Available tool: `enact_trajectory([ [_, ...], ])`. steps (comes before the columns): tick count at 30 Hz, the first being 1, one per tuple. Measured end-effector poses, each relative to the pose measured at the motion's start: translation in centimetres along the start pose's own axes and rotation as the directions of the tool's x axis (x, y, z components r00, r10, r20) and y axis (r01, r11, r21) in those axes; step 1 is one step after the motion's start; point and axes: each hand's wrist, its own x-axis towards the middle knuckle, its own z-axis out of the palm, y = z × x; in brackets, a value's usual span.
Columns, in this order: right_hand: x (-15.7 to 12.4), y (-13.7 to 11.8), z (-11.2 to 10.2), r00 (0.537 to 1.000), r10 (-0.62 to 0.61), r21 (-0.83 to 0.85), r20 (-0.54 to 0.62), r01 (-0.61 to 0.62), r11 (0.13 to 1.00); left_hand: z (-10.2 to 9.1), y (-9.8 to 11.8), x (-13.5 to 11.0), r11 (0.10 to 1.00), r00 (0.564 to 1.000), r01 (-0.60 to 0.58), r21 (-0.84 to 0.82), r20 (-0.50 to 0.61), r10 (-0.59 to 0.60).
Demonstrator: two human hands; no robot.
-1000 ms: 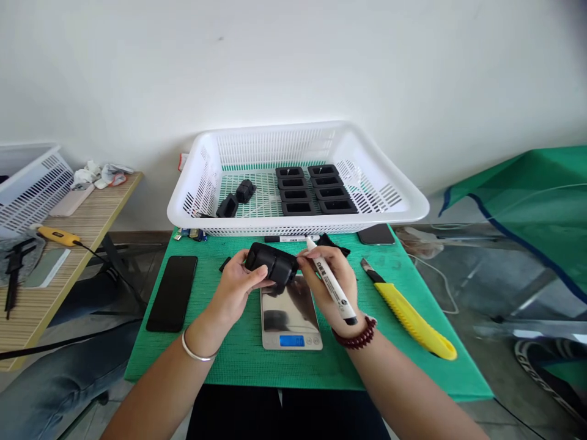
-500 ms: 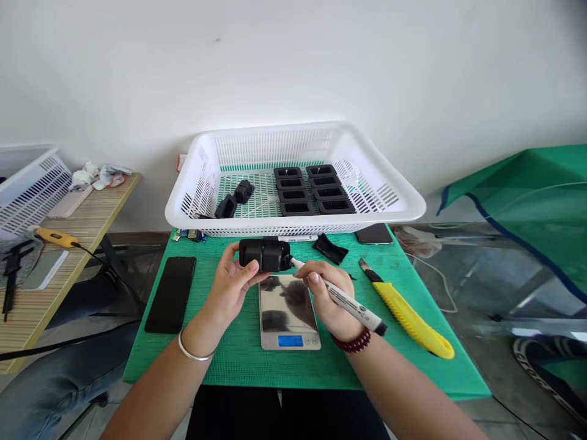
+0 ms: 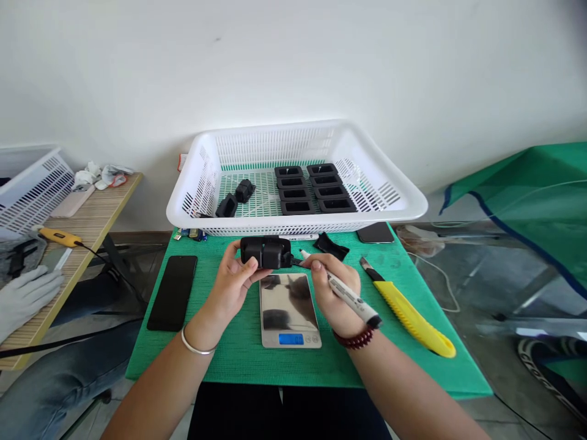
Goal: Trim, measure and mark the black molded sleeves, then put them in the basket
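Observation:
My left hand [image 3: 236,269] is closed around a black molded part [image 3: 265,252], its thumb along the near side. The part is held level above a small digital scale [image 3: 290,311], whose blue display seems to read 0.0. My right hand [image 3: 334,292] grips a white marker pen [image 3: 352,298], with its uncapped tip pointing up and left, apart from the part. The right fingertips also touch a thin dark strip [image 3: 298,262] at the part's right end; whether they pinch it I cannot tell.
Behind stands a white basket [image 3: 296,229] holding several black frames [image 3: 297,208]. On the green mat [image 3: 243,360] lie a phone [image 3: 172,293], a yellow-handled cutter [image 3: 413,318], another marker [image 3: 298,237] and a black scrap [image 3: 331,246]. A co-worker's gloved hand [image 3: 30,293] rests at the left table.
The marker tip has come away from the black part, and my right fingers have moved to the dark strip at its end. A co-worker's gloved hand has appeared at the left.

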Motion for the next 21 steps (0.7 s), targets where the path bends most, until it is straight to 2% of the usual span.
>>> enact_trajectory([
  [5, 0.4, 0.7, -1.1, 0.997, 0.070, -0.081, -0.024, -0.071, 0.994, -0.2, 0.2, 0.1, 0.999, 1.000, -0.004, -0.044, 0.009, 0.004],
  [7, 0.2, 0.9, -2.1, 0.998, 0.049, -0.160, 0.039, -0.043, 0.986, -0.2, 0.3, 0.1, 0.998, 1.000, 0.002, -0.067, 0.023, 0.000],
  [9, -0.7, 1.2, -3.2, 0.985, -0.026, -0.213, 0.173, 0.063, 0.975, -0.3, 0.3, 0.1, 0.997, 1.000, -0.007, -0.077, 0.028, 0.010],
  [11, -2.0, 2.0, -4.2, 0.921, -0.114, -0.252, 0.374, 0.219, 0.943, -0.3, 0.2, 0.1, 0.998, 0.999, -0.028, -0.059, 0.027, 0.030],
  [14, -4.4, 3.5, -5.5, 0.842, -0.182, -0.357, 0.508, 0.398, 0.845, -0.4, 0.1, 0.0, 0.999, 0.998, -0.046, -0.017, 0.035, 0.047],
  [17, -6.0, 4.5, -6.5, 0.792, -0.177, -0.392, 0.585, 0.466, 0.793, -0.4, -0.1, -0.1, 0.999, 0.997, -0.040, 0.005, 0.063, 0.040],
  [19, -6.1, 4.4, -7.1, 0.798, -0.169, -0.399, 0.578, 0.457, 0.795, -0.4, -0.2, -0.3, 0.999, 0.994, -0.044, 0.029, 0.106, 0.041],
  [21, -5.3, 3.5, -7.7, 0.841, -0.160, -0.385, 0.518, 0.395, 0.834, -0.3, -0.1, -0.7, 0.992, 0.974, -0.066, 0.105, 0.222, 0.041],
])
